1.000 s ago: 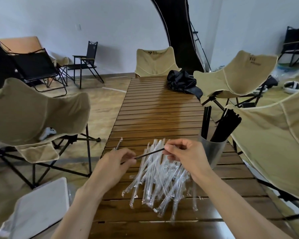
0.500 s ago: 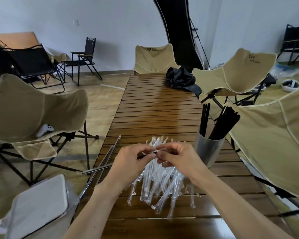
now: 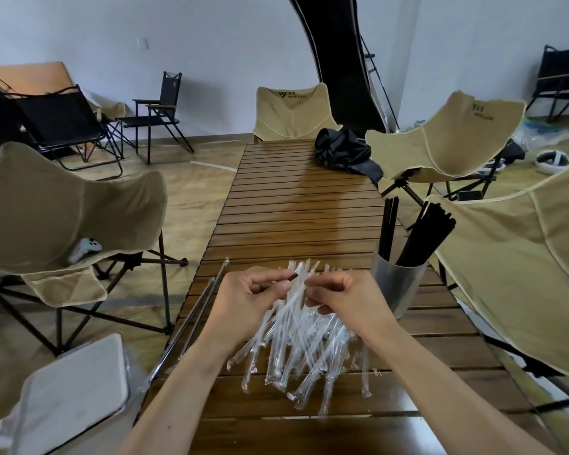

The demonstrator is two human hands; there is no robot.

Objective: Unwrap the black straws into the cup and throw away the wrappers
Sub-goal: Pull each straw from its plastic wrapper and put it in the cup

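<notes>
- Since half a second ago, pulled a little apart: left hand [image 3: 250, 298] and right hand [image 3: 342, 298], then touching over the pile, now with a small gap between them.
- Left hand curled, pinching a black straw [image 3: 292, 276] whose bare tip pokes out toward the right between thumb and forefinger.
- Rest of that straw, in its clear sleeve, running back past the left wrist and off the left edge of the table [image 3: 293, 205].
- Right hand curled just beside that tip, fingertips drawn together; cannot tell whether anything is pinched between them.
- Beneath both hands, on the near part of the table, a loose heap of wrappers [image 3: 296, 353], clear and crossed over one another.
- To the right of the right hand, near the table's right edge, a grey cup [image 3: 396, 287] standing upright with unwrapped straws [image 3: 424, 238] leaning out of it.
- At the far end, a black bundle of cloth [image 3: 345, 152].
- Around the table, tan folding chairs [image 3: 440, 142].
</notes>
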